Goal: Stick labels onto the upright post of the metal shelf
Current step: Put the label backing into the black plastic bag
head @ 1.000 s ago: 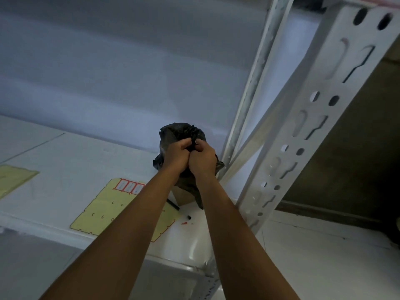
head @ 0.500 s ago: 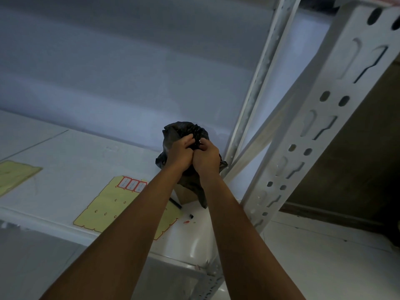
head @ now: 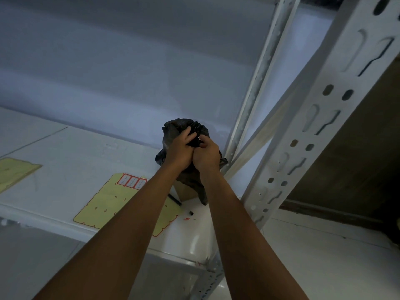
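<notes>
Gripping the crumpled black plastic bag (head: 179,124) w/ both hands: my left hand (head: 179,149) is curling its fingers over the top, and my right hand (head: 207,156) is pinching the gathered plastic right beside it. Bag is standing on the shelf board (head: 65,152), near the upright post (head: 320,118). Yellow label sheet (head: 112,204) is lying flat to the left, w/ three red-edged labels (head: 132,182) at its far end.

My left hand (head: 178,149) and right hand (head: 207,156) are bare; both forearms (head: 121,230) are bare too, long and slim.
</notes>
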